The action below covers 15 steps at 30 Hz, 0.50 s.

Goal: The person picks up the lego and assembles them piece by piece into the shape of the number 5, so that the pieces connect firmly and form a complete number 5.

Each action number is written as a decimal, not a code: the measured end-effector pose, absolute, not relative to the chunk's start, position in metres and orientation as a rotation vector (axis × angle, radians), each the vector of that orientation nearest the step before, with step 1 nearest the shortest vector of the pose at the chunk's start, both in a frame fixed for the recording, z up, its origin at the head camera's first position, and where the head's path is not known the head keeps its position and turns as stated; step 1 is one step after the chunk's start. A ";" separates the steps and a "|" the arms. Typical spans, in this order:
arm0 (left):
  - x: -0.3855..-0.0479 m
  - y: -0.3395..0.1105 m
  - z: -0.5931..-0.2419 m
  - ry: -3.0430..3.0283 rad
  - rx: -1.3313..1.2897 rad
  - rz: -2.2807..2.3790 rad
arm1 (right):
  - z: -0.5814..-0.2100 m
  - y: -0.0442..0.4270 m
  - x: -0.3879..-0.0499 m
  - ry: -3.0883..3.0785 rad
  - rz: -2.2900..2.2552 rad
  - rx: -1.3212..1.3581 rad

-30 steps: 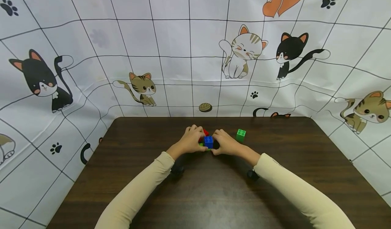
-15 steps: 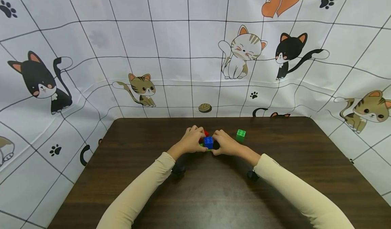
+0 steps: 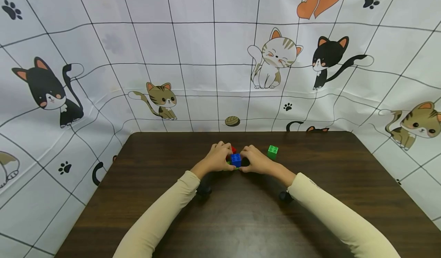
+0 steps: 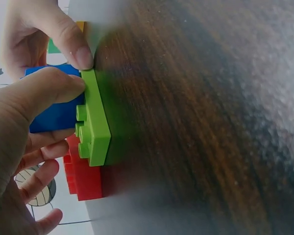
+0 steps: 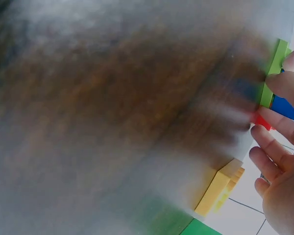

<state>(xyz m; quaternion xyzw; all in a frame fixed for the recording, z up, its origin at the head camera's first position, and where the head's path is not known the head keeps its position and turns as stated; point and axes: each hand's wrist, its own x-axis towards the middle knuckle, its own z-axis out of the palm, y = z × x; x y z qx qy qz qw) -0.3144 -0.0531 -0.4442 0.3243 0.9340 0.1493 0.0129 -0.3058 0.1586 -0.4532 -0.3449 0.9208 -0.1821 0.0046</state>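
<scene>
A blue toy building brick (image 3: 236,160) sits on a light green studded building plate (image 4: 98,122), with bare studs at the plate's left part. My left hand (image 3: 218,157) grips the blue brick, thumb on its near face and index finger behind. From the right side, my right hand (image 3: 255,160) pinches the end of the plate beside the brick; its thumb shows against the plate's edge in the right wrist view. Behind the plate lies a red brick (image 4: 88,178), partly hidden by the left hand in the head view.
A green brick (image 3: 272,152) stands to the right of my right hand. The right wrist view also shows a yellow brick (image 5: 218,188) near it. The dark wooden table (image 3: 241,219) ends at a white cat-print sheet (image 3: 193,78) behind and at the sides.
Both hands stay round the blue brick and the plate with hardly any movement. The head view shifts very slightly.
</scene>
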 end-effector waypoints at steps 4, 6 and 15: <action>-0.315 -0.053 -0.443 2.914 0.999 0.481 | -0.449 0.160 -0.309 2.846 -0.604 -1.074; -0.316 -0.053 -0.443 2.906 0.998 0.494 | -0.448 0.161 -0.310 2.829 -0.607 -1.073; -0.317 -0.052 -0.448 2.902 0.982 0.498 | -0.450 0.159 -0.311 2.767 -0.759 -1.064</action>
